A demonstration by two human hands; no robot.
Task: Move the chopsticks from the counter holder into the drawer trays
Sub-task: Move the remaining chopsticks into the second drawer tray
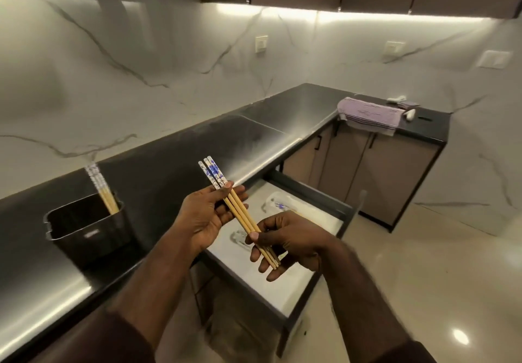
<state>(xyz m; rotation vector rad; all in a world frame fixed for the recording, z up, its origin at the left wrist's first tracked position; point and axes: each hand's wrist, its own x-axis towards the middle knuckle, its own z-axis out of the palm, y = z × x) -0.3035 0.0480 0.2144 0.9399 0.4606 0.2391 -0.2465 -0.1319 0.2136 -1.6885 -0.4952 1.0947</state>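
Three wooden chopsticks [238,211] with blue-and-white patterned tops are held over the open drawer [296,286]. My left hand [206,215] pinches them near the patterned end. My right hand [285,242] grips their thin tips. A black holder [87,225] stands on the dark counter [158,176] at the left, with a few more chopsticks [103,190] leaning in its right corner. Clear trays [285,207] lie on the drawer's white liner, one with patterned chopsticks in it, partly hidden behind my hands.
A purple striped towel [370,117] hangs over the far counter edge, with small white items [409,114] beside it. Lower cabinets [375,165] stand past the drawer. Glossy floor [423,278] spreads to the right.
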